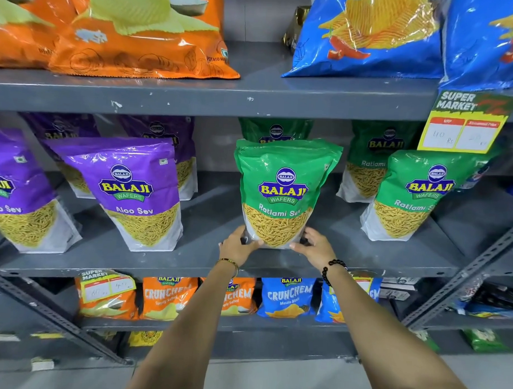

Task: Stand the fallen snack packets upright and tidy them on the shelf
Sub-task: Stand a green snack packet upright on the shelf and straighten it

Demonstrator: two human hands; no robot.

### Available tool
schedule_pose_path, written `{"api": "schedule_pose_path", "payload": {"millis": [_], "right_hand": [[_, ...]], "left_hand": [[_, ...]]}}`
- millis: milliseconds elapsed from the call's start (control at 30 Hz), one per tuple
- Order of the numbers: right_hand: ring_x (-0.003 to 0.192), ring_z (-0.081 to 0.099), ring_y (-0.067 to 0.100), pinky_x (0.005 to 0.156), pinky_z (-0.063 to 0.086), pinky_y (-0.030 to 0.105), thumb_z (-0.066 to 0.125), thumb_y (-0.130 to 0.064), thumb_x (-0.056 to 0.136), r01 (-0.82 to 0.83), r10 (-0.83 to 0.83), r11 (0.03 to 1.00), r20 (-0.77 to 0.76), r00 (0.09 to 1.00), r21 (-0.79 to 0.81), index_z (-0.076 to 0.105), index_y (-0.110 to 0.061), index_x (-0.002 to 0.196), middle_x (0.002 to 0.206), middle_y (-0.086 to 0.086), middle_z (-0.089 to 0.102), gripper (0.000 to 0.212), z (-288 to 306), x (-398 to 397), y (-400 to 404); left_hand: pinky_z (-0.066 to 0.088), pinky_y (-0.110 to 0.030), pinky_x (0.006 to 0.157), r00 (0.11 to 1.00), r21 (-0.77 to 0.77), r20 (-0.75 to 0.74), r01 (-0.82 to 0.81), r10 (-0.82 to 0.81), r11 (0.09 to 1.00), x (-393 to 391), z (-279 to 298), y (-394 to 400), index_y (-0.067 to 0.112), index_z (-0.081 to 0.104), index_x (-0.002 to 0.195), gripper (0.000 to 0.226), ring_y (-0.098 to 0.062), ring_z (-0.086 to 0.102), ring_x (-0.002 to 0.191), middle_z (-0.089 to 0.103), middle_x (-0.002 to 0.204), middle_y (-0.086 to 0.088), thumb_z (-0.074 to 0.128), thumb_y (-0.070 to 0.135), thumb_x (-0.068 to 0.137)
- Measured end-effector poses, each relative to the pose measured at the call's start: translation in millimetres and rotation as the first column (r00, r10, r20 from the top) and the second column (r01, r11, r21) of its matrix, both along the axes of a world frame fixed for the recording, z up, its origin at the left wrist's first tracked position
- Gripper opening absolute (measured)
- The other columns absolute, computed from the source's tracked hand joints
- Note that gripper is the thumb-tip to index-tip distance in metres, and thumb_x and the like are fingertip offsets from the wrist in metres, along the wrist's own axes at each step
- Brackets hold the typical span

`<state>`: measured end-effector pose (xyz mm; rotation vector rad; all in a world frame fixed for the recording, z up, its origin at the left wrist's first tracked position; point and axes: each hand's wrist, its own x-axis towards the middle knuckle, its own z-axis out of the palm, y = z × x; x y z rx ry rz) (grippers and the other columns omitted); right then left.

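A green Ratlami Sev packet (pixel 283 192) stands upright at the middle of the grey middle shelf (pixel 206 259). My left hand (pixel 237 246) grips its lower left corner and my right hand (pixel 316 246) grips its lower right corner. Another green packet (pixel 418 197) stands upright to the right, and two more green ones (pixel 378 160) stand behind. To the left, purple Aloo Sev packets (pixel 133 193) stand leaning slightly back, one (pixel 14 191) at the far left edge, with others behind them.
Orange (pixel 133 30) and blue (pixel 368 35) chip bags lie on the top shelf. A yellow price tag (pixel 464 129) hangs from that shelf's edge at right. Small orange and blue Crunchem bags (pixel 286 297) fill the lower shelf. Slotted metal braces (pixel 464 274) run diagonally at both sides.
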<state>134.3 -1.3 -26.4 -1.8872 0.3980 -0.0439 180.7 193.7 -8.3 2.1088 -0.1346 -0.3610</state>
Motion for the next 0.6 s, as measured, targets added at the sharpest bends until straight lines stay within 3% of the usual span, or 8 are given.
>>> {"api": "schedule_pose_path", "payload": {"millis": [167,300,600], "right_hand": [[0.096,0.059,0.017,0.072,0.046,0.021,0.072,-0.016,0.076,0.047,-0.047,0.998,0.004,0.999,-0.043,0.058,-0.01,0.113,0.116,0.008,0.067,0.04,1,0,3],[0.101,0.061,0.02,0.087,0.047,0.03,0.073,-0.017,0.076,0.057,-0.057,0.996,0.0,0.998,-0.068,0.059,-0.01,0.112,0.116,0.009,0.067,0.04,1,1,3],[0.115,0.058,0.027,0.101,0.046,0.043,0.072,-0.018,0.077,0.065,-0.065,0.996,0.002,0.998,-0.069,0.056,-0.008,0.12,0.124,0.011,0.064,0.047,1,-6,4]], "left_hand": [[0.042,-0.049,0.106,1.0,0.002,-0.008,-0.006,0.006,1.0,-2,3,0,0.01,0.051,0.124,0.047,-0.029,0.055,0.117,0.061,0.128,-0.011,0.066,0.029,0.084],[0.045,-0.045,0.103,1.0,-0.003,-0.01,-0.008,0.008,1.0,-3,4,1,0.009,0.051,0.123,0.046,-0.029,0.056,0.115,0.061,0.127,-0.012,0.066,0.028,0.084],[0.04,-0.051,0.107,0.998,0.055,0.004,-0.058,0.058,0.997,-7,-8,5,0.009,0.048,0.128,0.056,-0.034,0.054,0.12,0.061,0.128,-0.014,0.069,0.032,0.081]]}}
